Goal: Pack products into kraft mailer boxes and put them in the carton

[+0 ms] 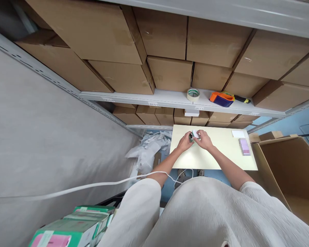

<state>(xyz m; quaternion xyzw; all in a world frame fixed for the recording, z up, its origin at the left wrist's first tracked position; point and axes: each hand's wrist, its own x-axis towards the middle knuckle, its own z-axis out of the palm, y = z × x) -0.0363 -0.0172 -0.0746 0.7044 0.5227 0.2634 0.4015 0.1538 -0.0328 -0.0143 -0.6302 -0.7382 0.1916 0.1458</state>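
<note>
Over the pale yellow tabletop (195,161), my left hand (184,142) is closed around a small dark object (191,138), whose kind is too small to make out. Close beside it, the fingers of my right hand (204,140) grip a small white piece with a bit of green (195,133), perhaps a little packet or box. The two held things touch or overlap; which of these, I cannot tell. At the table's right side lie a flat white box (238,134) and a blurred purple item (244,146).
Brown cartons (170,73) fill the shelves ahead. A tape roll (193,94), an orange-and-blue tape dispenser (222,98) and a yellow-black cutter (242,99) lie on the shelf edge. White wrapping (148,151) is left, an open carton (285,168) right. A white cable (100,184) crosses my left arm.
</note>
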